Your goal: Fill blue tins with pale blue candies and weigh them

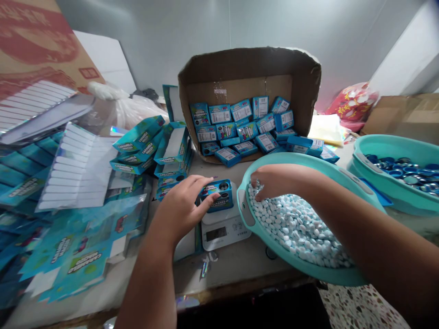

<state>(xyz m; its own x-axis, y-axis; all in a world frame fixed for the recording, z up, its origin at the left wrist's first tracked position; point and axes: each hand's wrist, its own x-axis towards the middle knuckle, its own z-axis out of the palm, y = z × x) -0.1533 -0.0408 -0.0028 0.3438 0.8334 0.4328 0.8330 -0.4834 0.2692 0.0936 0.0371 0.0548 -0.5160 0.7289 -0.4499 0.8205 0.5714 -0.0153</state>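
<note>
My left hand (183, 208) grips a small blue candy box (216, 194) that sits on a white digital scale (222, 228), its fingers curled round the box's left side. My right hand (274, 183) reaches into a teal basin (245, 208) full of small white-and-blue candies (298, 228). Its fingertips are buried among the candies at the basin's far edge, so whether they hold any is hidden.
An open cardboard carton (248, 75) lies on its side behind the scale with several filled blue boxes (240, 128). Folded empty boxes (161, 146) and flat box blanks (68, 246) pile up on the left. A second teal basin (394, 183) of blue caps stands at the right.
</note>
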